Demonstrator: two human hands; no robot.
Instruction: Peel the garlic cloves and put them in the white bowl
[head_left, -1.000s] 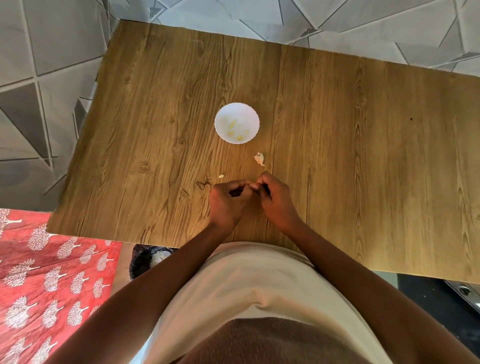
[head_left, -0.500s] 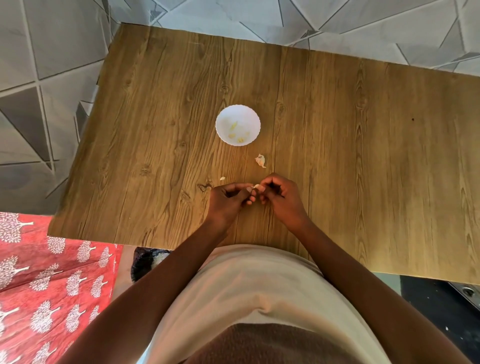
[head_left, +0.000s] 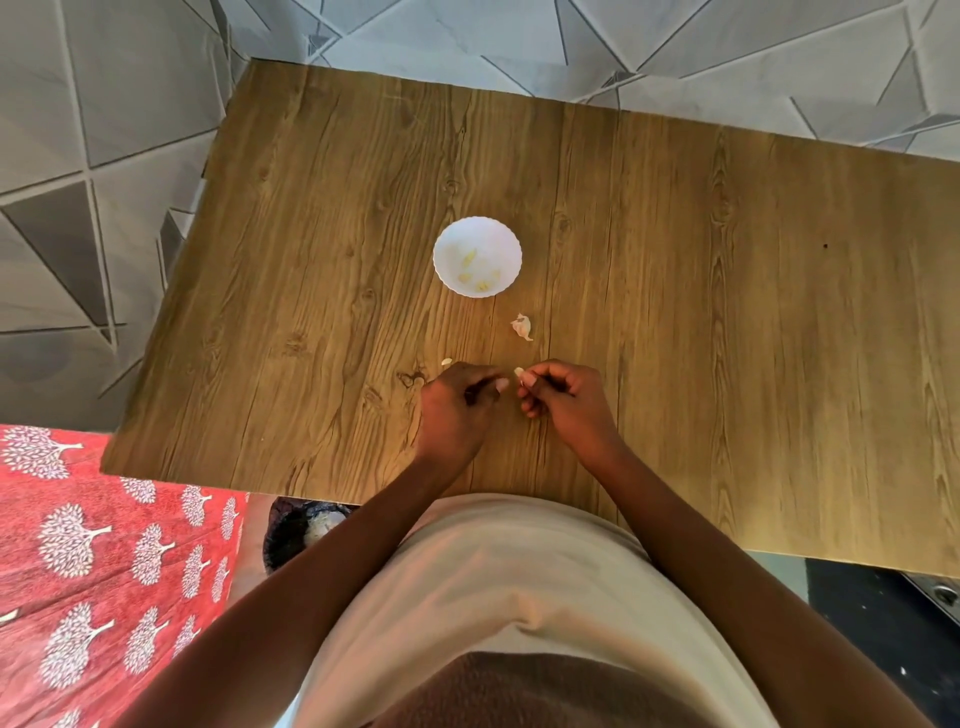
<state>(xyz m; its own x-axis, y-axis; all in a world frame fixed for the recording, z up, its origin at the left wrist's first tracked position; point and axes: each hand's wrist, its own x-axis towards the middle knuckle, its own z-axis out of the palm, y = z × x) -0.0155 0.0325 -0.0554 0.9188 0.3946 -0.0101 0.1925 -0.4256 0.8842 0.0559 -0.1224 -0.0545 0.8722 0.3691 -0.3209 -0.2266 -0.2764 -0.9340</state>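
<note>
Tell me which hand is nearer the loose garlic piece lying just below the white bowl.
Right. The right hand sits directly below the loose garlic piece, pinching a clove. The left hand is below and further left of it.

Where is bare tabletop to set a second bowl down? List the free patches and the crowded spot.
Free: the wide stretch of wooden table right of the white bowl, the strip left of it, and the far band behind it. Crowded: between the bowl and the hands, where a garlic piece and a small scrap lie, and the right hand pinches a clove beside the left hand.
</note>
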